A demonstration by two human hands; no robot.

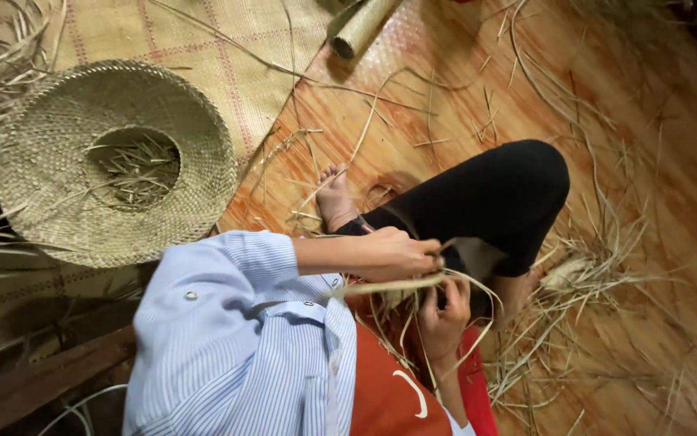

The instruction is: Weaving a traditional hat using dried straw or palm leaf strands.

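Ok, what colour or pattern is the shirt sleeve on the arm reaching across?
The sleeve is pale blue with fine white stripes, seen best in the head view.

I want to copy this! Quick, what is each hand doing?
Left hand: closed, pinching the straw strips.
Right hand: closed around the same straw strips.

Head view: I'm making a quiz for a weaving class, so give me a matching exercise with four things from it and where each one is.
Things:
1. woven straw hat
2. rolled mat
3. loose straw pile
4. straw strips

Places:
A. top edge of the picture, on the wooden floor
B. held between both hands
C. upside down on the woven mat at left
D. on the floor right of the bent knee

Pairs: 1-C, 2-A, 3-D, 4-B
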